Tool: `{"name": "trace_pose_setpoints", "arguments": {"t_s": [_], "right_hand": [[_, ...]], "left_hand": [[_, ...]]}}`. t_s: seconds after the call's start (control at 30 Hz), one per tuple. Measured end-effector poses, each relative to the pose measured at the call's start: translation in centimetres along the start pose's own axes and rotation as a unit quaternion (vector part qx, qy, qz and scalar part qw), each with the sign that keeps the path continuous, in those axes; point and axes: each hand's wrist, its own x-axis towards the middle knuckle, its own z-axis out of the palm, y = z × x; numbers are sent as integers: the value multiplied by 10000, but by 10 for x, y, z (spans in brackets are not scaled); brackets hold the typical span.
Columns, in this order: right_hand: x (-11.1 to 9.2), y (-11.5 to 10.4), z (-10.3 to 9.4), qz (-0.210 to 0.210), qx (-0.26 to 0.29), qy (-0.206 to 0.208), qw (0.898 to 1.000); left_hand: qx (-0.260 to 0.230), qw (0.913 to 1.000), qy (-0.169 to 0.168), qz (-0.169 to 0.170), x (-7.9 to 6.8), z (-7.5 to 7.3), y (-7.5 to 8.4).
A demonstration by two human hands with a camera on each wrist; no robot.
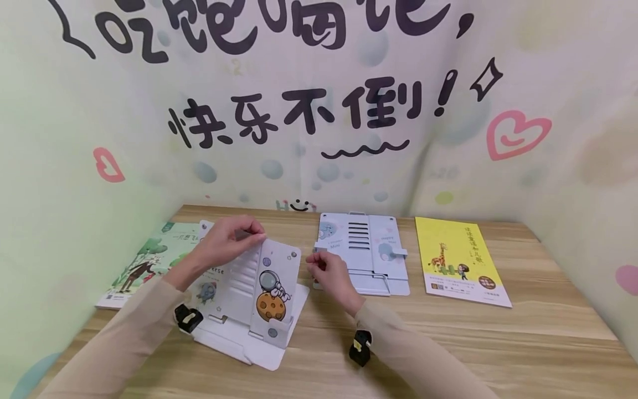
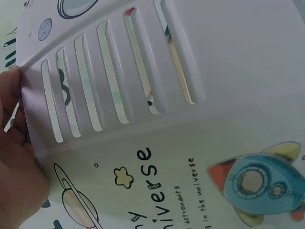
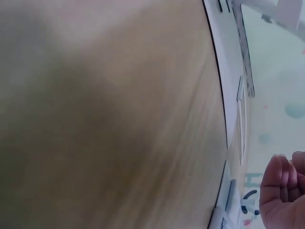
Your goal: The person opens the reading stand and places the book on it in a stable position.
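Note:
My left hand (image 1: pixel 225 239) grips the top edge of a white book stand (image 1: pixel 244 280) printed with an astronaut. Its slotted back panel is raised and leans above a flat base plate on the table. In the left wrist view the fingers (image 2: pixel 10 95) are at the panel's edge beside the slots, with a rocket print nearby; the fingertips are partly hidden. My right hand (image 1: pixel 333 277) hovers right of the panel, fingers loosely bent and holding nothing. Behind it lies a second, pale blue book stand (image 1: pixel 386 271), folded flat and partly covered by that hand.
A green picture book (image 1: pixel 124 285) lies at the left, partly behind the raised stand. At the right is a yellow book (image 1: pixel 451 238) with a giraffe on its cover. The wooden table (image 1: pixel 548 332) ends at a printed cloth backdrop (image 1: pixel 299 177), with pale side walls.

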Motion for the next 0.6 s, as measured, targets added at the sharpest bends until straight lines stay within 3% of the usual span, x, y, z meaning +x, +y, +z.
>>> {"name": "trace_pose_setpoints", "arguments": {"t_s": [0.23, 0.37, 0.6], "right_hand": [[19, -1, 3, -53, -1287, 119, 9916], [28, 3, 6, 135, -2160, 189, 9761], [34, 10, 10, 325, -3060, 63, 9515]], "left_hand": [[-124, 9989, -233, 396, -5, -5, 3], [-93, 9956, -353, 866, -9, -8, 5], [-139, 9859, -534, 1577, -13, -11, 4]]}}
